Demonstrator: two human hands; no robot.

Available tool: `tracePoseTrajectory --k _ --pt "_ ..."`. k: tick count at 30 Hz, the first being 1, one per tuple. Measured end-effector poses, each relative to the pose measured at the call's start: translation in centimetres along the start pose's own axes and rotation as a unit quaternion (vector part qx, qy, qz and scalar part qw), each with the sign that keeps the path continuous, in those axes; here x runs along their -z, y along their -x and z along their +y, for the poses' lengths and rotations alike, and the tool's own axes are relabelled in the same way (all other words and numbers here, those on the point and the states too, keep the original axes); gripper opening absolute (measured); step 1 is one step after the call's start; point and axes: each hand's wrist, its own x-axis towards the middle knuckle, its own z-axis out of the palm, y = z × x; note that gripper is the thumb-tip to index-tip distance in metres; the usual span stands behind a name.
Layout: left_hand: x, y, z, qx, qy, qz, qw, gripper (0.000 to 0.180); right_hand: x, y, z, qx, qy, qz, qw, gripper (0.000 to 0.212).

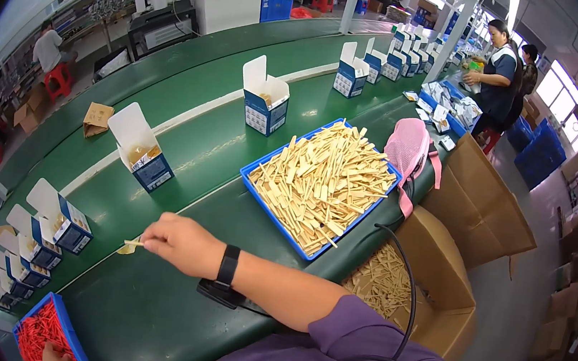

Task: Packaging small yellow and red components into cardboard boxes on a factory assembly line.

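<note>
My right hand [170, 240] is closed in a pinch on a small flat wooden stick [133, 243], whose pale end points left over the green belt. A black strap circles that wrist. At the lower left, my left hand [56, 356] reaches into a blue tray [72, 333] filled with thin red sticks [40, 329]; its fingers are mostly hidden. Beyond my right hand stands an open blue-and-white box [153, 171] with tan contents. A blue tray [276, 228] heaped with flat wooden sticks [321, 184] lies to the right of that hand.
More open boxes [73, 230] line the belt [200, 137] on both sides. A brown packet [98, 119] lies at its far side. Right of the tray are a pink mesh bag [408, 146] and a cardboard carton [446, 279] of sticks. A black cable [413, 297] crosses my arm. A co-worker [498, 76] stands farther along.
</note>
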Motion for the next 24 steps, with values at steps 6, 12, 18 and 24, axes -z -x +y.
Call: tracePoseTrajectory --k 6,12,18,24 --pt "2.1 1.5 3.6 -0.003 -0.018 -0.021 1.000 0.028 -1.1 1.3 3.0 -0.045 -0.041 -0.045 0.997 0.016" --pt "1.9 1.6 6.4 0.011 0.076 0.043 0.996 0.026 -1.1 0.8 2.6 -0.097 -0.109 -0.043 0.988 0.018" --pt "0.3 0.4 3.6 -0.009 0.051 -0.006 0.999 0.031 -1.2 0.5 3.1 -0.179 -0.226 -0.061 0.956 0.019" --pt "2.6 1.1 5.8 0.021 0.050 0.002 0.999 0.039 -1.2 1.1 3.9 -0.130 -0.161 -0.015 0.978 0.015"
